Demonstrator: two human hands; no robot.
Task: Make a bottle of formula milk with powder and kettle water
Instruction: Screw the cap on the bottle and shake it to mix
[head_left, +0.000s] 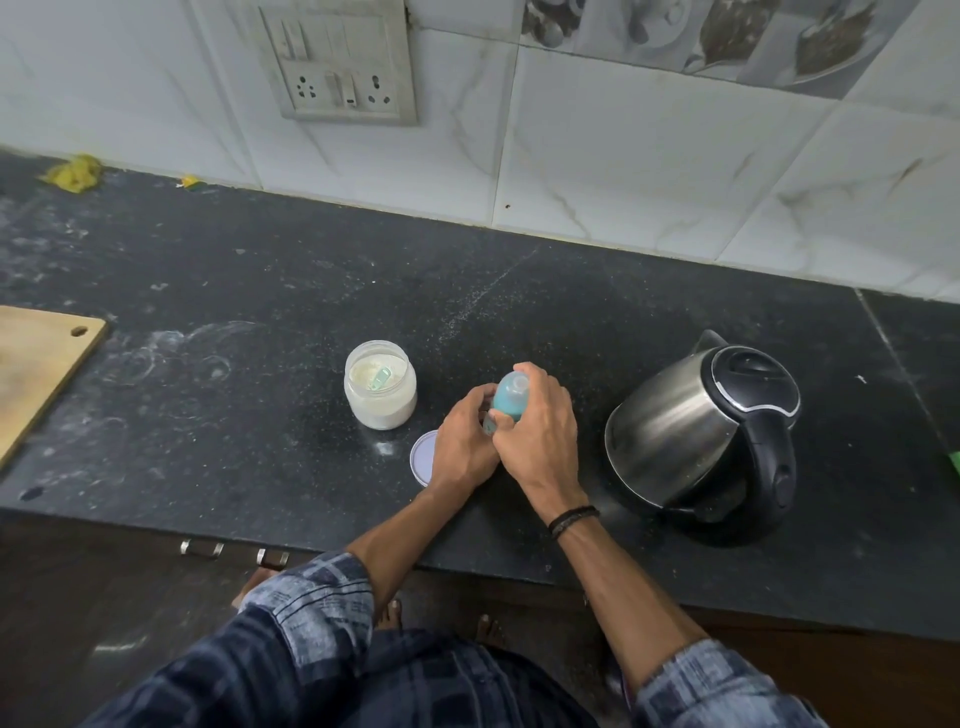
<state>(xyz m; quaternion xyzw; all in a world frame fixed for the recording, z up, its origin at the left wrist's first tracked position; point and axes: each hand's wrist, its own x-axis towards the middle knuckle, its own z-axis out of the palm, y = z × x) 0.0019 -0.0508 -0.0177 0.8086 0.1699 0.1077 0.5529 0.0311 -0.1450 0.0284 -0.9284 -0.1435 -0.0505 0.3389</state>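
A small baby bottle with a blue top and clear teat stands on the black counter between both hands. My left hand wraps the bottle's lower body. My right hand grips the blue top from the right. The bottle's body is mostly hidden by the fingers. To the left, an open clear jar of white powder holds a pale green scoop. The jar's white lid lies flat, partly under my left hand. A steel kettle with a black lid and handle stands to the right, lid closed.
A wooden cutting board lies at the left edge. Spilled powder dusts the counter. A wall socket panel sits on the tiled backsplash. Yellow scraps lie at the far left back. The counter's front edge runs just below my wrists.
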